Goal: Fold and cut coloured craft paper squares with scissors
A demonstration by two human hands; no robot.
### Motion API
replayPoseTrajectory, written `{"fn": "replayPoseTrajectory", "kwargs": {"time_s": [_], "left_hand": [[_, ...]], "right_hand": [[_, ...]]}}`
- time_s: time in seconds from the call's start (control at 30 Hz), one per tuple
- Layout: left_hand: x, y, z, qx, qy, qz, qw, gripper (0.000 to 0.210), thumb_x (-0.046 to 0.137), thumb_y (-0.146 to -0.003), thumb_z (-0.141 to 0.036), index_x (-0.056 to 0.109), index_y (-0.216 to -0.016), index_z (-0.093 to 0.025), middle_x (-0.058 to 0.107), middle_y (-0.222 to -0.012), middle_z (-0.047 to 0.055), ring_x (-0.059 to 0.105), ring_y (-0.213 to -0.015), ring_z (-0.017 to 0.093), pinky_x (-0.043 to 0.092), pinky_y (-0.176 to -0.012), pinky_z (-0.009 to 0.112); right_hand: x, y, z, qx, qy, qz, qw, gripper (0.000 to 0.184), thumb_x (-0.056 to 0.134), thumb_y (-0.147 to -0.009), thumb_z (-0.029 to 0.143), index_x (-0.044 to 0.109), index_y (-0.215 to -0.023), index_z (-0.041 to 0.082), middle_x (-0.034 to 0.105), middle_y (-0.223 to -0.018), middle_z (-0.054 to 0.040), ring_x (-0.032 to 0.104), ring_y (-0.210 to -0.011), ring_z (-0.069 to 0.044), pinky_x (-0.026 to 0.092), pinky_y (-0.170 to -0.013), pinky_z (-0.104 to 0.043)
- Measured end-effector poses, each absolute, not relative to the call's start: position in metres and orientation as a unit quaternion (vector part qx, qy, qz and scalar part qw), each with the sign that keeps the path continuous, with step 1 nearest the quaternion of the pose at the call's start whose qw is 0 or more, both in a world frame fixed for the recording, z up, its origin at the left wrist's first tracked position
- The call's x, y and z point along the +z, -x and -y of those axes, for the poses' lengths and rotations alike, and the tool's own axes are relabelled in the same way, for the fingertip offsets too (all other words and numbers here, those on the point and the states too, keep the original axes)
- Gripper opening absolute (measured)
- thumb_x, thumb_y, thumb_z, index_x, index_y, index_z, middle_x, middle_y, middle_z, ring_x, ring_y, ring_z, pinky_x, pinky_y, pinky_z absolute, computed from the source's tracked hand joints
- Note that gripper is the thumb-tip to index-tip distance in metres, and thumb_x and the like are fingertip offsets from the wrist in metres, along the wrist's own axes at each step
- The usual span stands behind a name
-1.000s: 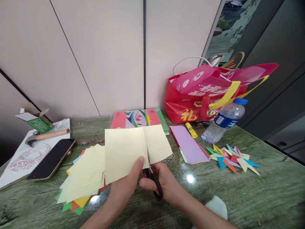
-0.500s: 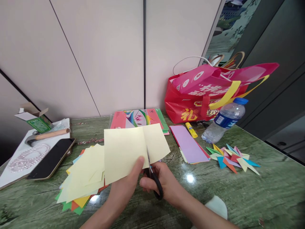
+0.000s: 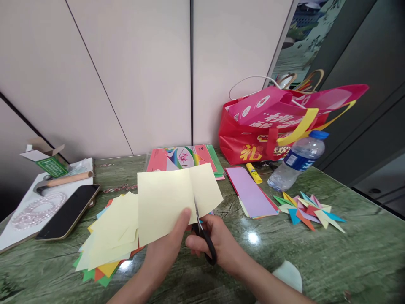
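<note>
A pale yellow sheet of paper point(image 3: 164, 198) is gripped by my left hand point(image 3: 175, 232), thumb on its front near the lower edge and fingers hidden behind. My right hand point(image 3: 218, 240) has its fingers in the black handles of a pair of scissors point(image 3: 207, 245). The blades point up into the sheet, along a line that divides the wide left part from the narrower right part, which bends away. Left of my left hand lies a fanned stack of coloured paper point(image 3: 110, 236), pale yellow on top.
Behind the sheet lies a printed paper pack point(image 3: 183, 156). To the right are purple paper strips point(image 3: 251, 192), a glue stick point(image 3: 254, 173), folded paper stars point(image 3: 311, 209), a water bottle point(image 3: 295, 162) and a red bag point(image 3: 247, 139). A phone point(image 3: 69, 211) and hammer-like tool point(image 3: 63, 181) lie left.
The narrower right part of the sheet has bent slightly further and shifted a little left. Both hands stay in nearly the same place.
</note>
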State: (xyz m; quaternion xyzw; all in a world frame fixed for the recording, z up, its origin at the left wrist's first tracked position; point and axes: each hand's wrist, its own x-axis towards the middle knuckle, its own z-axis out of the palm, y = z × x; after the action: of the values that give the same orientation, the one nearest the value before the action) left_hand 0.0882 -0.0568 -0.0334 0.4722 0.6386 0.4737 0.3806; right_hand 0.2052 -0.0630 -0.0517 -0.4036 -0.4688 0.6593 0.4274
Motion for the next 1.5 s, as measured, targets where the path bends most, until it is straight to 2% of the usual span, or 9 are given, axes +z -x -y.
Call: {"fn": "replayPoseTrajectory", "kwargs": {"time_s": [0.23,0.4,0.7,0.8,1.0,1.33,1.5], "left_hand": [[-0.04,-0.086,0.056,0.487,-0.482,-0.617,0.388,0.049,0.058,-0.071,-0.043,0.053,-0.115,-0.021,0.057,-0.119,0.007,0.047,-0.114,0.021,0.026,-0.104,0.034],[-0.039,-0.086,0.056,0.476,-0.486,-0.629,0.376,0.046,0.057,-0.072,-0.044,0.055,-0.112,-0.021,0.059,-0.116,0.006,0.048,-0.113,0.021,0.025,-0.104,0.033],[-0.042,-0.086,0.056,0.483,-0.488,-0.611,0.393,0.047,0.056,-0.073,-0.046,0.055,-0.113,-0.021,0.059,-0.116,0.007,0.049,-0.112,0.02,0.026,-0.103,0.034],[-0.041,-0.086,0.056,0.482,-0.485,-0.62,0.386,0.048,0.056,-0.072,-0.046,0.054,-0.113,-0.02,0.059,-0.116,0.008,0.049,-0.112,0.02,0.026,-0.103,0.034],[-0.031,-0.088,0.057,0.463,-0.473,-0.648,0.377,0.039,0.057,-0.072,-0.041,0.059,-0.105,-0.021,0.059,-0.116,0.005,0.048,-0.113,0.02,0.022,-0.105,0.034],[-0.039,-0.086,0.058,0.461,-0.49,-0.631,0.387,0.029,0.054,-0.074,-0.045,0.065,-0.089,-0.022,0.067,-0.096,0.004,0.05,-0.111,0.022,0.024,-0.104,0.036],[-0.034,-0.087,0.058,0.456,-0.482,-0.633,0.399,0.03,0.054,-0.074,-0.044,0.065,-0.089,-0.02,0.066,-0.101,0.005,0.048,-0.114,0.022,0.024,-0.104,0.035]], "right_hand": [[-0.055,-0.205,0.063,0.66,0.402,0.465,0.433,0.036,0.07,-0.055,0.038,0.056,-0.077,0.014,0.052,-0.055,0.0039,0.044,-0.044,-0.008,0.034,-0.041,-0.021],[-0.057,-0.206,0.062,0.663,0.394,0.463,0.437,0.041,0.072,-0.053,0.041,0.056,-0.078,0.014,0.054,-0.062,0.0024,0.044,-0.043,-0.007,0.034,-0.04,-0.02],[-0.059,-0.207,0.063,0.667,0.389,0.467,0.431,0.045,0.072,-0.054,0.047,0.055,-0.079,0.013,0.051,-0.055,0.0044,0.044,-0.041,-0.007,0.037,-0.043,-0.022],[-0.059,-0.207,0.063,0.667,0.391,0.467,0.43,0.047,0.072,-0.054,0.049,0.055,-0.08,0.014,0.053,-0.059,0.0035,0.044,-0.041,-0.007,0.037,-0.043,-0.022],[-0.055,-0.207,0.064,0.667,0.393,0.469,0.425,0.048,0.072,-0.052,0.05,0.055,-0.077,0.013,0.047,-0.05,0.0058,0.044,-0.04,-0.008,0.035,-0.042,-0.021],[-0.06,-0.207,0.063,0.662,0.372,0.482,0.437,0.043,0.071,-0.056,0.049,0.054,-0.073,0.014,0.045,-0.045,0.0071,0.044,-0.038,-0.008,0.033,-0.039,-0.02],[-0.06,-0.206,0.063,0.659,0.366,0.488,0.44,0.04,0.069,-0.059,0.049,0.052,-0.071,0.015,0.045,-0.044,0.0074,0.044,-0.037,-0.007,0.034,-0.04,-0.02]]}}
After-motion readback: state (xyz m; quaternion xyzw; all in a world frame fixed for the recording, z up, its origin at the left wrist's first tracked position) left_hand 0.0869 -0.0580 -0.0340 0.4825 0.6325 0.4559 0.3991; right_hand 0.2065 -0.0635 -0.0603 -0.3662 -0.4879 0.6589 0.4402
